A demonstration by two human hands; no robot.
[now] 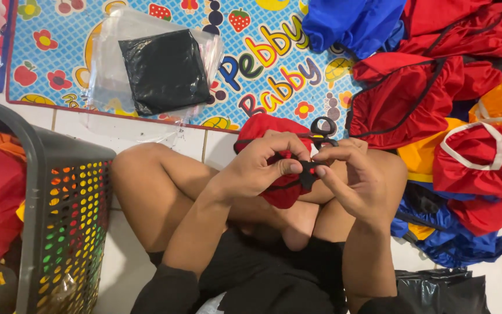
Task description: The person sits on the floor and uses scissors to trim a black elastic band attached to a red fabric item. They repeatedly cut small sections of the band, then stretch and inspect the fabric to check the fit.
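Observation:
A red garment (265,127) with black trim lies bunched over my crossed legs. My left hand (262,164) grips it from the left, thumb and fingers closed on the cloth. My right hand (352,177) meets it from the right, and its fingertips pinch the black trim (307,172) between the two hands. The black loop handles of a pair of scissors (323,129) stick up just above my right fingers; the blades are hidden, and I cannot tell whether that hand holds them.
A grey perforated basket (65,192) with red and orange cloth stands at my left. A pile of red, blue and yellow garments (454,116) fills the right side. Clear bags with a black folded item (164,70) lie on a colourful mat (47,64). A black plastic bag (443,291) sits bottom right.

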